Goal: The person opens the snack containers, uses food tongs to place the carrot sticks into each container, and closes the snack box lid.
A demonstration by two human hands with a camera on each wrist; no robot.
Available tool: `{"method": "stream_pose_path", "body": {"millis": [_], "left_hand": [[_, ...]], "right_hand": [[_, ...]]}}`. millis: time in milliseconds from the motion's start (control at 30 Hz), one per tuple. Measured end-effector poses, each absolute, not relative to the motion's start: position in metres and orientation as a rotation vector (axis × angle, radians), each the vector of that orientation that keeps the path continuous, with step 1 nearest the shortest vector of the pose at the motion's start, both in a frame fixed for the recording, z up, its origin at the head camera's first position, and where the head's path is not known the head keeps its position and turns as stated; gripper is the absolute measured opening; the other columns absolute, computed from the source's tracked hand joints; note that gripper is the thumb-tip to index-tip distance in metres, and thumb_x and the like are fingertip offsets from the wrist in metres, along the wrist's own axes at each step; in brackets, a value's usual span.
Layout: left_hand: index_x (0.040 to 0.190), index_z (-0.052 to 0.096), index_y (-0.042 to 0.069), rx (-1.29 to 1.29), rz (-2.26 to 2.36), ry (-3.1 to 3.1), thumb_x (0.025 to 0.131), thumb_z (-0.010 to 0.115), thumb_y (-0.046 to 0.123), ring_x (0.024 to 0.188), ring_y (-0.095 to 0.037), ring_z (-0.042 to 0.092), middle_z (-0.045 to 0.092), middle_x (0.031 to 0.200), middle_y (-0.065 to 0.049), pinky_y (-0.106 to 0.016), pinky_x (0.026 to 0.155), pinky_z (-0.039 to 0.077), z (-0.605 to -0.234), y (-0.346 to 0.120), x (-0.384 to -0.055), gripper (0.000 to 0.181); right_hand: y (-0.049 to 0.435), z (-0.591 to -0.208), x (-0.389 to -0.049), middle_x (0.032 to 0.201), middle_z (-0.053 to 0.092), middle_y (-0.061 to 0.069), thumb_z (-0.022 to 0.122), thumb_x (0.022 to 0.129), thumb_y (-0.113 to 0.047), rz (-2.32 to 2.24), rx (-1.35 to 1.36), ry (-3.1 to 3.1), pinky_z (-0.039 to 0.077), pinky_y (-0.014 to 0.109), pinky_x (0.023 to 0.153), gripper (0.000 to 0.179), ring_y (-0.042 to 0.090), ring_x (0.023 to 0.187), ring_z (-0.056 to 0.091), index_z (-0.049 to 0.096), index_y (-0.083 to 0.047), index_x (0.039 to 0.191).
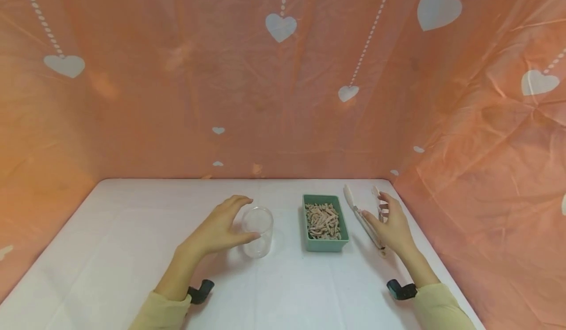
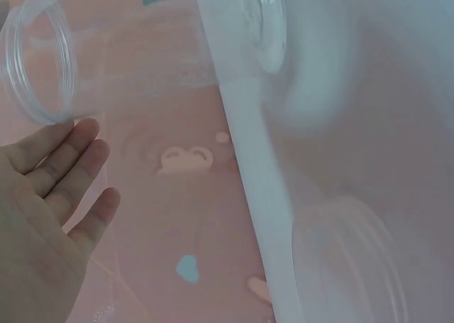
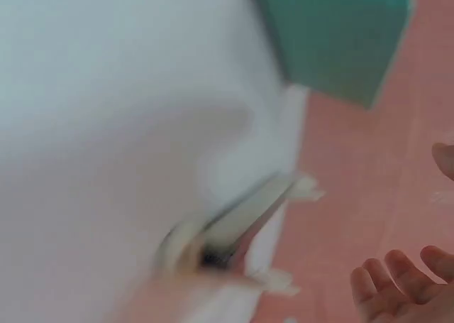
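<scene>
We see the left hand (image 1: 217, 229) beside a clear jar (image 1: 258, 249) standing on the bench (image 1: 287, 290), its fingers parted. The right hand (image 1: 395, 228) spreads its fingers about the splayed tongs (image 1: 368, 229); whether they touch we cannot tell. Between jar and tongs sits a green tub (image 1: 326, 245) of brownish pieces (image 1: 324, 221).

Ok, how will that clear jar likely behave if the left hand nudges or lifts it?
The clear jar is probably light: its see-through walls look thin and nothing shows inside. Upright and taller than wide, it may tip if pushed near the top. Its smooth surface could feel slippery.
</scene>
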State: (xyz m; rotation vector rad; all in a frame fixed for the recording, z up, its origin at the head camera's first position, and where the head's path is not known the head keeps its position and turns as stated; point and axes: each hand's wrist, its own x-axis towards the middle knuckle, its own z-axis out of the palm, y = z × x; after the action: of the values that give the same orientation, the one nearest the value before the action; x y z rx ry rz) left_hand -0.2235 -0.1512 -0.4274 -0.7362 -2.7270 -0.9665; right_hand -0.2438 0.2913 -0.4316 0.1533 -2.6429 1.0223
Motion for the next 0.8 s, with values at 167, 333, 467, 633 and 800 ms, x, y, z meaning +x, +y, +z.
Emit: {"method": "stream_pose_path", "body": {"millis": [167, 333, 467, 633, 800], "left_hand": [[0.142, 0.056, 0.007, -0.724, -0.976, -2.727, 0.084, 0.083, 0.05, 0.132, -0.034, 0.054, 0.058, 0.141, -0.006, -0.059, 0.11, 0.045, -0.428, -0.148, -0.224, 0.077], [0.137, 0.06, 0.006, -0.722, -0.972, -2.721, 0.084, 0.084, 0.049, 0.126, -0.032, 0.057, 0.062, 0.134, -0.005, -0.059, 0.106, 0.048, -0.43, -0.148, -0.224, 0.072], [0.134, 0.062, 0.006, -0.74, -0.985, -2.707, 0.083, 0.084, 0.048, 0.122, -0.029, 0.059, 0.064, 0.13, -0.005, -0.057, 0.103, 0.05, -0.432, -0.148, -0.226, 0.069], [0.135, 0.061, 0.005, -0.746, -1.091, -2.708, 0.084, 0.085, 0.046, 0.124, -0.028, 0.057, 0.062, 0.132, -0.007, -0.057, 0.104, 0.05, -0.435, -0.146, -0.227, 0.069], [0.137, 0.06, 0.007, -0.723, -1.177, -2.727, 0.085, 0.085, 0.046, 0.128, -0.029, 0.057, 0.061, 0.135, -0.005, -0.059, 0.106, 0.049, -0.437, -0.143, -0.227, 0.069]], "right_hand": [[0.312, -0.444, -0.251, 0.139, 0.048, 0.037, 0.076, 0.093, -0.019, 0.846, 0.193, -2.752, 0.05, 0.066, 0.097, 0.076, 0.053, 0.122, 0.053, 0.037, 0.015, 0.148], [0.32, -0.454, -0.257, 0.137, 0.05, 0.04, 0.081, 0.089, -0.022, 0.698, 0.209, -2.856, 0.05, 0.066, 0.097, 0.081, 0.054, 0.118, 0.056, 0.038, 0.018, 0.145], [0.324, -0.461, -0.257, 0.137, 0.049, 0.039, 0.083, 0.088, -0.029, 0.668, 0.189, -2.955, 0.051, 0.063, 0.095, 0.088, 0.048, 0.113, 0.056, 0.036, 0.017, 0.146], [0.325, -0.466, -0.255, 0.129, 0.053, 0.036, 0.087, 0.085, -0.032, 0.646, 0.191, -2.981, 0.052, 0.057, 0.089, 0.094, 0.04, 0.104, 0.055, 0.035, 0.016, 0.146], [0.328, -0.47, -0.254, 0.129, 0.051, 0.037, 0.088, 0.084, -0.026, 0.626, 0.175, -2.97, 0.052, 0.054, 0.085, 0.094, 0.037, 0.098, 0.055, 0.033, 0.017, 0.146]]}}
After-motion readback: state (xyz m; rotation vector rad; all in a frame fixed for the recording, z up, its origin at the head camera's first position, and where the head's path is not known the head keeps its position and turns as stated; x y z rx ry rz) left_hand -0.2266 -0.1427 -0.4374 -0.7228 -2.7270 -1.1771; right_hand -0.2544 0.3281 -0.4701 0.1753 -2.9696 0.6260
